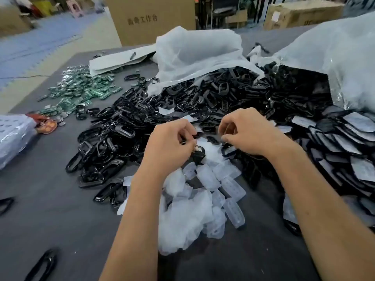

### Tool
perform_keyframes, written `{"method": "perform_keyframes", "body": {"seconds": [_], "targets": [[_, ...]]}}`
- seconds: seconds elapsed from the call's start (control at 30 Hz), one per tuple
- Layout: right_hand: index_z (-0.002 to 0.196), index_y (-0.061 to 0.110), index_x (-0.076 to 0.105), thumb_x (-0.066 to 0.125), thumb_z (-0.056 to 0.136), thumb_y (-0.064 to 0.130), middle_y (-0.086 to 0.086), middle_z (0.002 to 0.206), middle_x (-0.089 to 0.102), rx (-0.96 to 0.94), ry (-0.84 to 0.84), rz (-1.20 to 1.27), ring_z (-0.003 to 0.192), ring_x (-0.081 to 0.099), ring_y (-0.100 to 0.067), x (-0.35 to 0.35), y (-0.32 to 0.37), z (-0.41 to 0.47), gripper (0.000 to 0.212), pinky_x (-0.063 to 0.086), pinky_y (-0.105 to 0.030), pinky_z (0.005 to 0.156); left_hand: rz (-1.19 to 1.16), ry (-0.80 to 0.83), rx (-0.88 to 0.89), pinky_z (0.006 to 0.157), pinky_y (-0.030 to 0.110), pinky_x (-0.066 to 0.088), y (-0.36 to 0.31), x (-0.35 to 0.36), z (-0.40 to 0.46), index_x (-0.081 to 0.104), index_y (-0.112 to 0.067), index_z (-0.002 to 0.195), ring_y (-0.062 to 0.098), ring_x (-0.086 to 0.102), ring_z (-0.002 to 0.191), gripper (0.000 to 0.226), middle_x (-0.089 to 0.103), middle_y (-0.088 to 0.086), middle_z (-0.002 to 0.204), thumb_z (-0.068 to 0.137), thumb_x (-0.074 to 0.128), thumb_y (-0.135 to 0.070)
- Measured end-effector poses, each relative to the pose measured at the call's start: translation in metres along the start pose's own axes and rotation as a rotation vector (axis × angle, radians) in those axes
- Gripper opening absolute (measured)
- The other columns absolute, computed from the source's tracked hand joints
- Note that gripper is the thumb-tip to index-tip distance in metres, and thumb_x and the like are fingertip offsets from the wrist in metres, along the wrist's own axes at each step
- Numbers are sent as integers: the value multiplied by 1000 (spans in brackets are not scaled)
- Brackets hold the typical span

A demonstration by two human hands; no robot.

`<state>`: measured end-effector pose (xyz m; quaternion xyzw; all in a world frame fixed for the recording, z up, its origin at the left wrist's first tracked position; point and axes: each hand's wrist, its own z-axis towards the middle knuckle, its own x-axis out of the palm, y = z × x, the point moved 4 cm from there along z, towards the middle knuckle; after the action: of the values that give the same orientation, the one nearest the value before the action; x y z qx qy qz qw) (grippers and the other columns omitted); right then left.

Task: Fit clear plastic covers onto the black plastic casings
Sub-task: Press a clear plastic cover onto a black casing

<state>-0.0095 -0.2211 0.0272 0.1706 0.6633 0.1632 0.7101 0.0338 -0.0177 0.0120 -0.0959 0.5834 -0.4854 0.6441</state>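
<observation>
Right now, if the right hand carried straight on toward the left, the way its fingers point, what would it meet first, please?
Probably the left hand and the black casing it holds; the right hand faces them across a small gap, though depth is unclear.

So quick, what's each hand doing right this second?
Left hand: fingers curled, holding a black casing.
Right hand: fingers pinched on something small above the clear covers; what it is cannot be told.

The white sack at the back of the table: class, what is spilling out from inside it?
Black plastic casings spill from the white sack onto the table. The fabric hides whatever is deeper inside.
</observation>
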Motion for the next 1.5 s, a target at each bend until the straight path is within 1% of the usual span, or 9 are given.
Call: {"method": "perform_keyframes", "body": {"seconds": [0.17,0.3,0.5,0.63,0.77,0.97,1.13,1.3,1.5], "targets": [[92,28,75,79,90,36,14,82,69,-7,-101,59,81,65,-6,18,0,3,10,58,-39,81,157,207,40,86,34,49,13,14,-2,74,-33,107,19,50,98,39,63,-17,100,72,89,-25],[103,26,76,81,85,49,12,92,69,2,-82,10,91,64,-10,28,-1,5,29,57,-39,85,113,158,36,81,33,51,20,13,-1,77,-33,101,17,54,93,36,63,-16,96,69,94,-30],[105,24,76,83,86,30,12,80,66,-26,-115,113,71,59,-2,33,-3,7,21,55,-28,74,27,-19,30,58,32,44,16,9,0,66,-23,77,8,52,60,19,61,-8,65,95,69,-28],[97,22,80,74,91,16,18,76,68,-7,-197,135,68,62,2,25,-5,4,11,46,-7,66,-84,-61,-42,67,42,57,15,7,1,65,-22,100,18,66,72,11,69,-5,74,95,66,-12],[100,19,80,75,91,10,9,77,74,14,-273,496,69,70,-5,18,-6,-6,13,53,-17,64,-384,-27,-169,55,33,57,18,6,-1,63,-36,121,31,70,71,43,72,6,86,94,65,-3],[116,11,74,70,90,-9,-2,75,62,85,-200,1170,65,68,-18,49,12,-37,33,51,-22,54,-455,-4,-297,60,28,59,12,9,-4,69,-22,111,21,74,64,29,73,15,94,99,56,2],[119,13,75,71,84,-2,-1,82,55,37,-144,1381,67,62,-18,67,18,-50,39,47,-21,57,-506,-20,-336,60,27,57,11,10,-25,66,-18,114,23,74,67,30,73,19,93,102,51,6],[123,22,74,65,89,0,-10,102,75,-14,-114,1347,67,55,-9,71,19,-57,42,48,-18,63,-374,-116,-284,47,24,47,10,8,-50,62,-26,116,25,70,56,28,73,6,80,99,61,-4],[122,20,76,62,93,-9,-13,93,65,11,-82,1452,60,40,-9,70,20,-57,43,36,-14,55,-319,-153,-141,73,51,58,7,8,-46,69,-29,116,32,67,76,25,67,10,83,98,65,-12]]}}
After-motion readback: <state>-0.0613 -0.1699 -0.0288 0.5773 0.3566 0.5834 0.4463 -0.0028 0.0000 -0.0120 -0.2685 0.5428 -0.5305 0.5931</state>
